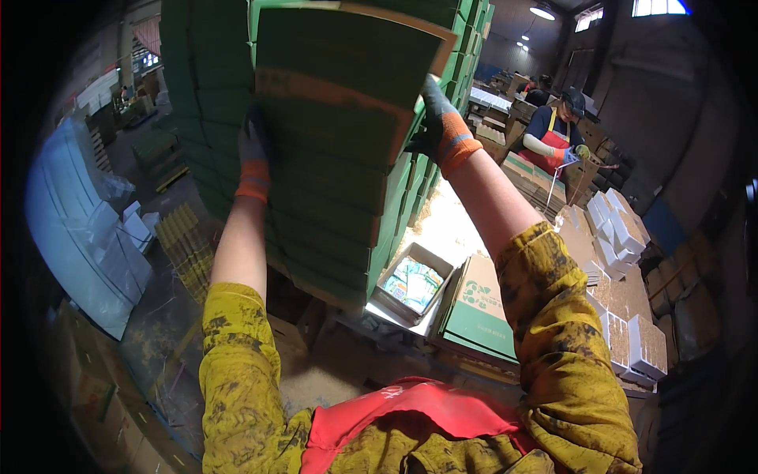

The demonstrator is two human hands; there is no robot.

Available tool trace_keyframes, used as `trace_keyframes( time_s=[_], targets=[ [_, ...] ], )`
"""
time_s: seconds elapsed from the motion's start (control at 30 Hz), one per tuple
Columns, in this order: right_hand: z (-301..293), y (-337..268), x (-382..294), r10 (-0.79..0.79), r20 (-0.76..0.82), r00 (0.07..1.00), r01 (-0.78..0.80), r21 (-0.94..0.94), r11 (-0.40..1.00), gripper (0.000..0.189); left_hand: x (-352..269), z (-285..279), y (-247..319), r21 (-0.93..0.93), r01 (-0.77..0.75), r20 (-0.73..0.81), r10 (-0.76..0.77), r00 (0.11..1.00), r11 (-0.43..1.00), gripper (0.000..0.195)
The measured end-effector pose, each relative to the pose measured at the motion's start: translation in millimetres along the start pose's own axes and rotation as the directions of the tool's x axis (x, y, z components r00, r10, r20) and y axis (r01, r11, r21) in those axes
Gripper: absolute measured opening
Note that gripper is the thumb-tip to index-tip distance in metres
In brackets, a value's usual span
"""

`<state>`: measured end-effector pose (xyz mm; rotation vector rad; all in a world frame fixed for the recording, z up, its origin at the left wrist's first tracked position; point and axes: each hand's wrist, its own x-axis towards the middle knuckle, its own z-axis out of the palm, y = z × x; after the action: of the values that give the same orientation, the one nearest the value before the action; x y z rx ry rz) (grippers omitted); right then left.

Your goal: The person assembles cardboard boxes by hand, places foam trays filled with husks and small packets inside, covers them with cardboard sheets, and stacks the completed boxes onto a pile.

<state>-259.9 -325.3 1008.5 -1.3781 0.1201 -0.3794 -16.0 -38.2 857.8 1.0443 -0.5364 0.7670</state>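
Both my hands wear dark-palmed gloves with orange cuffs and are raised to a green and brown cardboard box (340,65) high in front of me. My left hand (253,145) lies flat along its left side. On the right edge of the box, my right hand (441,121) presses with the thumb and fingers spread. Beneath and behind the box rises a tall stack of green cardboard boxes (320,219). The fingertips of my left hand are in deep shade.
Right of the stack, a worktable holds an open carton of printed packets (414,281) and flattened cardboard boxes (479,302). White foam trays (645,346) stand farther right. A co-worker in a red apron (553,142) works behind. Yellow egg trays (185,237) and plastic-wrapped white sheets (77,225) are at left.
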Motion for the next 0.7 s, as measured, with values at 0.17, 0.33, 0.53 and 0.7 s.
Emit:
trace_keyframes(
  time_s=[0.17,0.33,0.53,0.7],
  targets=[
    [-37,-30,2,-0.425,0.111,0.898,0.281,-0.888,0.363,0.071,-36,63,61,0.396,-0.092,0.004,0.099,0.995,0.914,0.043],
    [-44,25,25,-0.720,0.263,0.642,0.528,-0.833,0.166,0.042,-38,57,37,0.769,0.011,-0.176,0.196,0.965,0.639,0.041],
    [-114,83,-77,-0.581,0.390,0.715,0.698,-0.451,0.557,0.064,-61,4,63,0.958,-0.259,0.283,0.575,0.767,-0.126,0.042],
    [-349,112,-204,-0.438,0.238,0.867,0.412,-0.837,0.360,0.059,-325,230,181,0.305,-0.504,0.375,0.385,0.844,0.808,0.044]
  ],
)
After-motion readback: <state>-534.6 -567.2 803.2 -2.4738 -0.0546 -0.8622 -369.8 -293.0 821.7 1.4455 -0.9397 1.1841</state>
